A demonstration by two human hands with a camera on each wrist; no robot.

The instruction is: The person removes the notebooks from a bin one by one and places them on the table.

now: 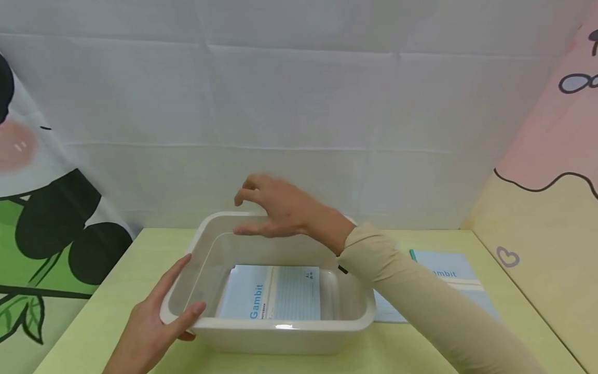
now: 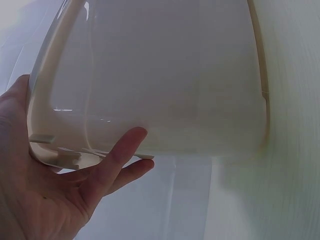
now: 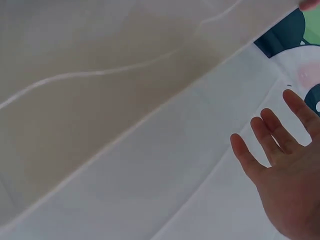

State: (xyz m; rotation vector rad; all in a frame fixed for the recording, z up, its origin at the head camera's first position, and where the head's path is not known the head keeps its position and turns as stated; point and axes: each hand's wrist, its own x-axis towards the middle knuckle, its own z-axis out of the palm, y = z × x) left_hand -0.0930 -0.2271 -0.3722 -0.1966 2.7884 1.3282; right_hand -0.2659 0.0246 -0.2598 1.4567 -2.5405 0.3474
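A white plastic basin [image 1: 261, 340] stands on the table with a pale blue Gambit notebook [image 1: 296, 296] lying flat inside it. At the basin's left side my left hand [image 1: 147, 324] grips the rim, fingers along the outside and thumb near the front corner. The left wrist view shows that hand [image 2: 75, 185] holding the basin's edge from close by. Over the far rim my right hand [image 1: 282, 210] hovers with loosely bent fingers and holds nothing. Its fingers are spread in the right wrist view, apart from the basin wall [image 3: 100, 115].
To the right of the basin, another blue Gambit notebook [image 1: 462, 280] lies on the yellow table [image 1: 89, 332], partly hidden by my right sleeve [image 1: 420, 291]. A white cloth wall [image 1: 299, 104] closes off the back, and printed panels stand at both sides.
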